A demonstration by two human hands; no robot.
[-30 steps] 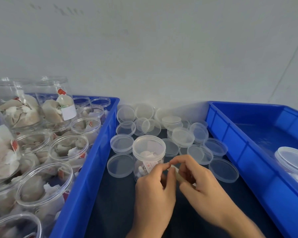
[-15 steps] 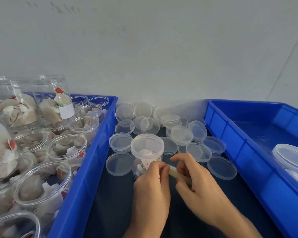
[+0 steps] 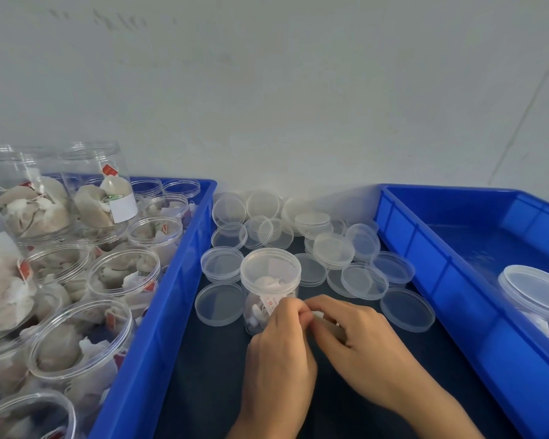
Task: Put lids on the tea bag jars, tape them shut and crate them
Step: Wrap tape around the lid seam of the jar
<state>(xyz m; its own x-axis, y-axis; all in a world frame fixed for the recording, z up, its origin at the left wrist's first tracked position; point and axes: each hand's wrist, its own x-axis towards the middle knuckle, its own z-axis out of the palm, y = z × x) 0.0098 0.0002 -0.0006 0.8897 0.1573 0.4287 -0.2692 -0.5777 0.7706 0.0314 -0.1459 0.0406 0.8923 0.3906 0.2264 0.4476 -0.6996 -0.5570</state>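
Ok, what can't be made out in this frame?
- Tape, head view: only a pale strip shows under the right hand; its roll and its end are hidden by both hands.
- Lidded jar: its lower front is covered by the left hand, so no seal is visible.
- Jar in the right crate: cut off by the picture's right edge.
- Red tags in the left crate: print too small.

Even soft light, wide-angle edge bending
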